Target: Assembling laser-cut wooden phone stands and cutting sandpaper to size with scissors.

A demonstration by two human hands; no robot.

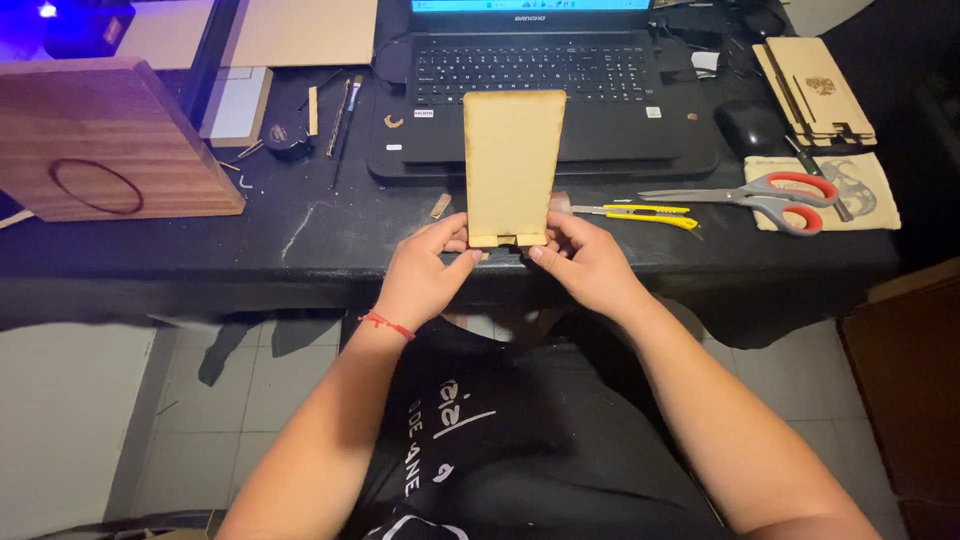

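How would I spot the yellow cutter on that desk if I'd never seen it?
Find the open laptop on the black desk. Just below its right front corner lies the yellow cutter, a slim flat bar. The red-handled scissors beside it are grey-bladed and larger.

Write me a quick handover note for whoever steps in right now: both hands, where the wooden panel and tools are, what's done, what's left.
Left hand: grips the lower left edge of the thin wooden panel.
Right hand: grips its lower right edge.
Panel: held upright at the front edge of the black desk, before the laptop; a small notch shows at its bottom edge.
Nearby: yellow utility knife and red-handled scissors to the right, both untouched.
Done: panel picked up and steadied.
Left: nothing is joined to the panel's notch yet.
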